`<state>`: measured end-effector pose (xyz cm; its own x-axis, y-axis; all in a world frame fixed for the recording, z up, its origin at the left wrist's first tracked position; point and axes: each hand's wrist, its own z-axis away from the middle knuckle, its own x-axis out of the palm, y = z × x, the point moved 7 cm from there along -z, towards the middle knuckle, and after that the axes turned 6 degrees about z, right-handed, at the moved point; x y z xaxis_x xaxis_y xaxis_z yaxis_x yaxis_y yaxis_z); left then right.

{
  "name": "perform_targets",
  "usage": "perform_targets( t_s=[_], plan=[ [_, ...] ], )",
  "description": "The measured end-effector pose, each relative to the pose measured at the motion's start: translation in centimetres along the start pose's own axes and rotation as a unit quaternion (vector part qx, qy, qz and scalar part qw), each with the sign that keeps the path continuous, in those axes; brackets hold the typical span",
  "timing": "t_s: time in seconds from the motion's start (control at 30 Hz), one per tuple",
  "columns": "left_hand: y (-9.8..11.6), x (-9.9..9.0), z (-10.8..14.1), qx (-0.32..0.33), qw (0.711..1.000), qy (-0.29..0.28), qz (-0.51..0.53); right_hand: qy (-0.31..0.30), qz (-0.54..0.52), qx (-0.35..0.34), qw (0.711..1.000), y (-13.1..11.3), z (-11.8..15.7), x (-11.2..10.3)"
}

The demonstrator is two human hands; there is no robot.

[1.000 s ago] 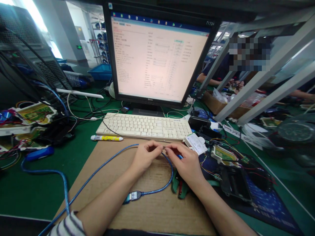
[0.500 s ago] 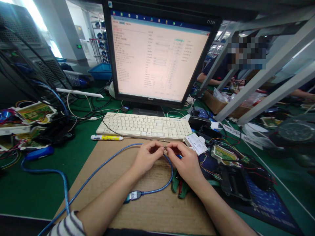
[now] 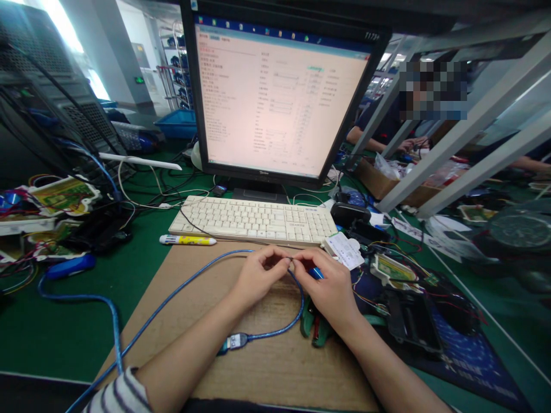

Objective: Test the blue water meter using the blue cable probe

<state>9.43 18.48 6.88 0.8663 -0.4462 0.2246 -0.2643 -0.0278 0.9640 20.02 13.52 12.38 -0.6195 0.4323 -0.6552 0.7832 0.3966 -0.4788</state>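
My left hand (image 3: 264, 272) and my right hand (image 3: 327, 281) meet above the cardboard sheet (image 3: 275, 373). Thumb and fingers of each are pinched together on a small, thin dark piece (image 3: 291, 260) between the fingertips, too small to name. A blue cable (image 3: 172, 293) loops behind and under both hands and ends in a USB plug (image 3: 236, 342) lying on the cardboard. Beneath my right hand lies a green-handled tool (image 3: 316, 330), partly hidden. Something blue (image 3: 316, 273) shows by my right fingers.
A monitor (image 3: 279, 103) stands behind a white keyboard (image 3: 252, 221), with a yellow pen (image 3: 187, 240) before it. At right are a white labelled module (image 3: 344, 250), a circuit board (image 3: 396, 271) and a black housing (image 3: 413, 321). A person sits across, behind grey frame bars (image 3: 465, 120).
Both hands stay pinched together over the cardboard, with only slight finger movement. The view has shifted very slightly.
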Motion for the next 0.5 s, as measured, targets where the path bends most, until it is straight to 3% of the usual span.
perform_targets(
  t_s=[0.5],
  plan=[
    [0.19, 0.12, 0.1, -0.019, 0.999, 0.001, 0.032, 0.007, 0.02, -0.057, 0.998, -0.78, 0.22, -0.16]
  ],
)
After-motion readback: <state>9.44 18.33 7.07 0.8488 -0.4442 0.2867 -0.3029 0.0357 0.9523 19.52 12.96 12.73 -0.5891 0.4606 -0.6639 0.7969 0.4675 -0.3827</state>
